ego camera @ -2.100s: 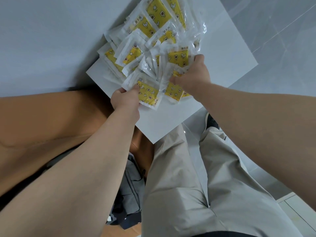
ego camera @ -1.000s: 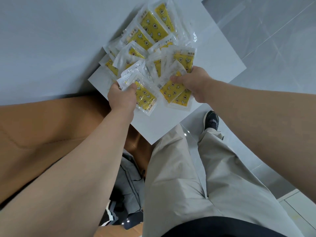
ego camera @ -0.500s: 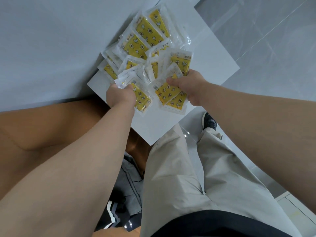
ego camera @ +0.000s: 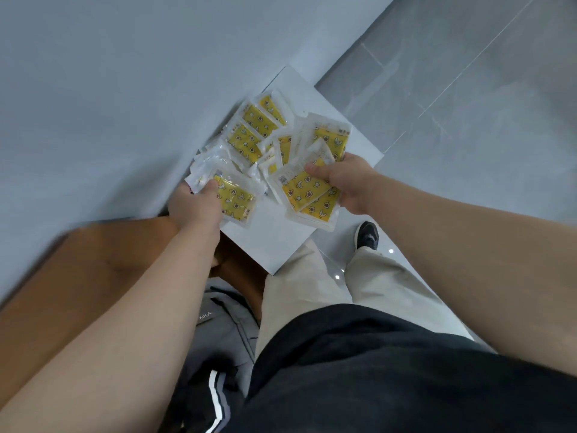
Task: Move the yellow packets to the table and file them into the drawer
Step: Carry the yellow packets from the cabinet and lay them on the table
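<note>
- Head view: my left hand [ego camera: 195, 205] is at 9 o'clock of the yellow packets [ego camera: 268, 151], fingers pinched on the clear edge of a packet.
- My right hand [ego camera: 349, 182] is at 3 o'clock, thumb clamped over two overlapping packets.
- The bunch fans out above a white board [ego camera: 274, 242], toward 12 o'clock.
- Grey floor [ego camera: 468, 89] at 2 o'clock, my black shoe [ego camera: 367, 235] at 5 o'clock.

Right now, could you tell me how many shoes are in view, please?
1: a black shoe on the grey tiled floor, just below the right hand. A second shoe may be hidden behind the beige trouser legs.
</note>
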The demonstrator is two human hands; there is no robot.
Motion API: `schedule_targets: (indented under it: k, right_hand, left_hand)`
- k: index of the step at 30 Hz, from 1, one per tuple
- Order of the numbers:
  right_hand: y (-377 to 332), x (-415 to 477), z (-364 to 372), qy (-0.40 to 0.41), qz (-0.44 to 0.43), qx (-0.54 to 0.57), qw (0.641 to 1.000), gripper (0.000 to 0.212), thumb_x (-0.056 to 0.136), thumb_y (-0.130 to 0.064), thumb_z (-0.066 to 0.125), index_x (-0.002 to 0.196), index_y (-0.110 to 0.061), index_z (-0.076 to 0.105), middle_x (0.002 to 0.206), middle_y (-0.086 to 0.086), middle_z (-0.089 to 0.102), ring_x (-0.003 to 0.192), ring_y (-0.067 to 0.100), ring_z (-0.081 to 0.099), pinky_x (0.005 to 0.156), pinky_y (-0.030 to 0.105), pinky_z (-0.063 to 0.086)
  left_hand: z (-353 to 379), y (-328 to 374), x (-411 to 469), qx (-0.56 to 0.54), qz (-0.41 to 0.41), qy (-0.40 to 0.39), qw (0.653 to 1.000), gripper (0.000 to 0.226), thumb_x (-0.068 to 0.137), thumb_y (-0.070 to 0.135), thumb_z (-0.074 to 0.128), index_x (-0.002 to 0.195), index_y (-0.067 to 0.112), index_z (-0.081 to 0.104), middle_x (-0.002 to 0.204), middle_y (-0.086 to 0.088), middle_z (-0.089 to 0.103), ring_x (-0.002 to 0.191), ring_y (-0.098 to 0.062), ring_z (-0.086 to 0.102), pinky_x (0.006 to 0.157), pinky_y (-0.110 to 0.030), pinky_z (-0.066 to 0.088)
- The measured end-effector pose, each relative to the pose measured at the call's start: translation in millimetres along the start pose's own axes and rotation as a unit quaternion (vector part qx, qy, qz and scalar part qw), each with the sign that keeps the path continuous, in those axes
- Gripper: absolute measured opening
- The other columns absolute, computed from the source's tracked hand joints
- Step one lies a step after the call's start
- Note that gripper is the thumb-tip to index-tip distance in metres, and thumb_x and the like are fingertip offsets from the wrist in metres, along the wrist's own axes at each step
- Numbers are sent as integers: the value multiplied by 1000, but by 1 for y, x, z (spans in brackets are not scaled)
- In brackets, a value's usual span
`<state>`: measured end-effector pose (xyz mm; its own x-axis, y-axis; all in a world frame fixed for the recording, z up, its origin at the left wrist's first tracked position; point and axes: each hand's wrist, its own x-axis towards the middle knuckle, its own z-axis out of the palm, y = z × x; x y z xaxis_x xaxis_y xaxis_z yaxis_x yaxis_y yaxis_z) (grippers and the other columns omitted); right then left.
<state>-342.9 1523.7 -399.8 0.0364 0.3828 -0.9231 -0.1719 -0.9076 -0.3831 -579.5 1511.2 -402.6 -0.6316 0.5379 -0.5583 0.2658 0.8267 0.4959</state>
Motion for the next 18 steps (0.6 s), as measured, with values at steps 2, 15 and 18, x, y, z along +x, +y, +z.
schedule_targets:
  k: [2,15,18]
  right_hand:
    - [-6,-25,-8,-2,-7,28,1000,34,84,-10,82,114,-16,69,103,6,79,87,25,77,69,44,63]
    - [-47,-155,-106,64,-150,253,954,31,85,-6,79,113,-11,67,99,10,79,89,29,77,76,47,61]
    - [-44,-186,-146,95,-189,303,929,34,85,-7,79,116,-9,67,100,12,79,91,31,77,85,52,60]
  left_hand:
    - [-16,14,-14,-15,18,-7,1000,31,91,31,68,82,5,55,81,-12,56,70,-30,42,69,-37,48]
    - [-2,172,-127,-163,151,-217,950,21,90,19,74,80,19,56,84,-2,65,75,-23,67,68,-34,57]
    - [21,202,-168,-169,158,-296,927,11,92,12,70,94,17,61,101,-8,71,90,-30,73,77,-46,62]
